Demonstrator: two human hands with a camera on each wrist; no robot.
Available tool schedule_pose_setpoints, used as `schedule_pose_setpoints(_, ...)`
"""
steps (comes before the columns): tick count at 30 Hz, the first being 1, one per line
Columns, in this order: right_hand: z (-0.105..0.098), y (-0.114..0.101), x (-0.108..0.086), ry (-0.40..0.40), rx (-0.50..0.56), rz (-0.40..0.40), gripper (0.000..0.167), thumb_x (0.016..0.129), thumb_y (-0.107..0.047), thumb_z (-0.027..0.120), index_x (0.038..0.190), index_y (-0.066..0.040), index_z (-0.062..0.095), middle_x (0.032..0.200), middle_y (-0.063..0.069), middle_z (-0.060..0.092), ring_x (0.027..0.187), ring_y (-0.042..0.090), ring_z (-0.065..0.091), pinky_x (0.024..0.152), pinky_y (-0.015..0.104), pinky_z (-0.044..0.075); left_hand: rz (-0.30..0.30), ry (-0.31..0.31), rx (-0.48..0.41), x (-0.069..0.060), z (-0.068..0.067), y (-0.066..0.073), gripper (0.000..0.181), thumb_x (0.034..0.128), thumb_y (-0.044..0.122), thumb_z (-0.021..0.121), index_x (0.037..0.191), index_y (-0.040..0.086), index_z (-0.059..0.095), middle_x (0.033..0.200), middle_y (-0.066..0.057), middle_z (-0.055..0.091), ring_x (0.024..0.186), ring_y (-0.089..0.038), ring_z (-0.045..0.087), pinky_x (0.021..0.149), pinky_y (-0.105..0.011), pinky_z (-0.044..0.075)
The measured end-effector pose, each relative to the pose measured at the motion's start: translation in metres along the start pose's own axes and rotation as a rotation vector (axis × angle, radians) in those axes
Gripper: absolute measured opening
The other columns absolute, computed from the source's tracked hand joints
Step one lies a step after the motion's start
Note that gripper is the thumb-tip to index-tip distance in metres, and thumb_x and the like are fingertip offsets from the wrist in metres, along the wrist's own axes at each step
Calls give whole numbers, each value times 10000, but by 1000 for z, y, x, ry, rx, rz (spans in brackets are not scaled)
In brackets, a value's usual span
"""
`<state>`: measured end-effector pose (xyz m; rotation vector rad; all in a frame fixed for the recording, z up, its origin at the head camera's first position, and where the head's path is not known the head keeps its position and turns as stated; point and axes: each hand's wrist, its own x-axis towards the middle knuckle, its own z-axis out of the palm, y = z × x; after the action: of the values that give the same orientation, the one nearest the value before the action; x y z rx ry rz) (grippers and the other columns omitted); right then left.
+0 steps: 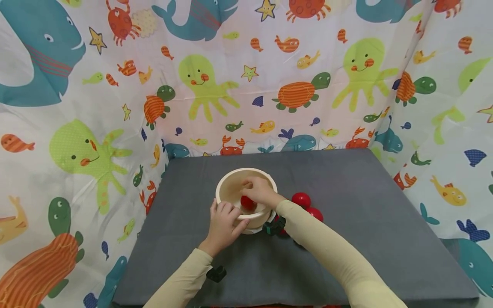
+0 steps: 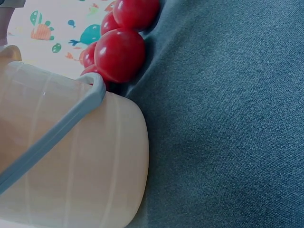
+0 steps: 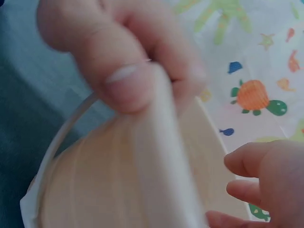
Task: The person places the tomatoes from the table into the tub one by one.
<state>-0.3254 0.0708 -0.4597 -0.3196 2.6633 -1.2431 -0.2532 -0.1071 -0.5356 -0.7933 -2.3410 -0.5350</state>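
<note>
A cream bucket with a grey carrying handle stands on the dark grey table. My left hand grips its near-left rim; in the right wrist view, the thumb of that left hand presses the outside while the fingers go over the edge. Over the bucket's mouth hangs my right hand, fingers loosely bent. The right wrist view shows nothing between the fingers of this right hand. Inside the bucket, below it, lies a glossy red ball.
More red balls lie on the table just right of the bucket, partly behind my right forearm; the left wrist view shows several red balls close together. A cloth printed with sea animals rises behind and beside the table.
</note>
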Motion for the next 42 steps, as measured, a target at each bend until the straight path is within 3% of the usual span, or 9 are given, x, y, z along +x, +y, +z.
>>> schedule_pose_setpoints(5, -18, 2, -6, -18, 175, 81, 468, 943, -309, 673, 1346, -75, 626, 1328, 185, 669, 1071, 346, 695, 739, 427, 639, 3, 8, -3, -1, 0, 0, 517, 1026, 608, 385, 893, 183, 648, 895, -49, 611, 990, -284, 569, 1034, -802, 329)
schedule_pose_setpoints(13, -73, 16, -21, -5, 248, 112, 454, 984, -267, 640, 1391, -77, 570, 1348, 222, 635, 1162, 404, 674, 747, 412, 641, -6, 23, -9, -3, -2, -3, 432, 1004, 543, 485, 904, 165, 668, 897, -50, 611, 997, -287, 571, 1022, -814, 325)
schedule_pose_setpoints(18, -110, 47, -34, 44, 261, 159, 477, 1007, -279, 610, 1427, -67, 527, 1398, 248, 585, 1221, 450, 629, 817, 477, 626, 2, 21, -18, -2, -1, -4, 385, 990, 512, 528, 909, 160, 660, 912, -55, 618, 1003, -277, 568, 1026, -819, 318)
schedule_pose_setpoints(23, -132, 88, -47, 85, 288, 214, 523, 1023, -307, 586, 1464, -46, 481, 1474, 259, 519, 1209, 436, 622, 856, 494, 616, -5, 18, -19, -2, -2, -5, 405, 986, 540, 516, 878, 167, 634, 897, -54, 611, 998, -280, 568, 1035, -817, 307)
schedule_pose_setpoints(27, -138, 120, -57, 83, 296, 256, 574, 1031, -348, 571, 1484, -18, 443, 1507, 265, 480, 1162, 376, 640, 892, 499, 605, -10, 19, -19, -2, -2, -6, 475, 1006, 587, 453, 867, 169, 631, 896, -54, 609, 989, -284, 569, 1038, -816, 306)
schedule_pose_setpoints(32, -138, 150, -67, 64, 298, 327, 599, 1045, -372, 536, 1491, 10, 415, 1529, 289, 428, 1243, 454, 598, 943, 525, 578, -10, 18, -23, -4, -1, -4, 498, 1012, 603, 427, 868, 178, 642, 898, -48, 614, 980, -283, 574, 1029, -820, 312)
schedule_pose_setpoints(42, -124, 182, -84, 24, 291, 382, 605, 1045, -367, 529, 1489, 26, 406, 1512, 324, 445, 1272, 501, 569, 934, 564, 577, -41, -36, -29, -1, 2, 0, 326, 945, 486, 567, 907, 176, 660, 937, -57, 621, 1031, -291, 567, 1069, -798, 297)
